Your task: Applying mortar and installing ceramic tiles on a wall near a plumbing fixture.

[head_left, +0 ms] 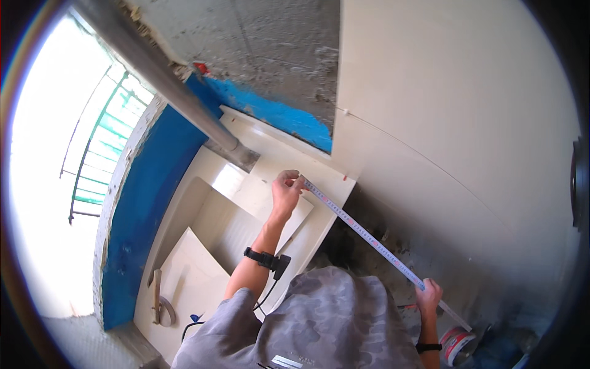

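Note:
A tape measure's pale blade is stretched in a straight diagonal line between my two hands. Its upper end is pinched in the closed fingers of my left hand, just above the cream tiles at the edge of the ledge. Lower and to the right, my right hand is closed around the blade. A short length of blade runs on past that hand toward a red and white bucket. No tape case can be made out. A black band with a small dark box sits on my left forearm.
Cream tiles cover the ledge, with a sunken part in it. A wooden-handled tool lies at its left end. A grey pipe slants down beside the blue wall. A thin string crosses the tiled wall.

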Motion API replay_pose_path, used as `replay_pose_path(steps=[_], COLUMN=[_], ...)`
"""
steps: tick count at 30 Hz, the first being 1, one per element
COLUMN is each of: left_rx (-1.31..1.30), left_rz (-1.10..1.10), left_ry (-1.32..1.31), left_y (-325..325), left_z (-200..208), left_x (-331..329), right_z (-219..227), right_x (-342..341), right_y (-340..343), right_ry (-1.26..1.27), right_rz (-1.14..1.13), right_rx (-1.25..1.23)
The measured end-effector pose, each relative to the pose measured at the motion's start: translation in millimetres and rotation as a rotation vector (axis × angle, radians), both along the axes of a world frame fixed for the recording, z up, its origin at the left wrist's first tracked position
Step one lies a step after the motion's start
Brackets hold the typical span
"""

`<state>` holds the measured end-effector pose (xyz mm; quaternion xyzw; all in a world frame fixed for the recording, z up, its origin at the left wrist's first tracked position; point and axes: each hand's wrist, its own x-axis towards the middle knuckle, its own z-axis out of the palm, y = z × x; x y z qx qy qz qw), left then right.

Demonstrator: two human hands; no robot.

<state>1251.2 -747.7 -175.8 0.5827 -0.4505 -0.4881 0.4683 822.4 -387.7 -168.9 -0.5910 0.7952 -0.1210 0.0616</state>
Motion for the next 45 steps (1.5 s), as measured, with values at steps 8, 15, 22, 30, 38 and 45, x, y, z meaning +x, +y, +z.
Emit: replay_pose_path(steps=[8, 15, 22, 30, 38, 45], left_rx=[-0.133, -0.113, -0.106, -0.165, -0.185, -0.208], left_rz=[0.391, 0.465, 0.376, 0.286, 0.470, 0.492], left_ry=[-0.034, -0.129, -0.066, 0.052, 0.242, 0.312], left_y=[-27.8, -103.1, -215.0, -282.4, -307.3, -312.2], left_z=[28.1, 15.2, -35.2, -61.9, -64.9, -76.9], left_x=[118.5, 255.4, 270.6, 266.2, 265.4, 267.1], right_z=[45.1, 29.8, -0.7, -13.5, -18.4, 6.8], right_x=[47.6, 111.2, 182.5, 216.4, 191.6, 180.1], right_y=[-121.9, -204.0, -303.5, -360.7, -321.3, -276.4], right_ry=[-0.261, -0.094, -0.126, -0.087, 0.213, 0.681], right_rz=[0.267, 0.321, 0.382, 0.391, 0.289, 0.107], right_rx=[-0.075, -0.156, -0.196, -0.168, -0.158, -0.089])
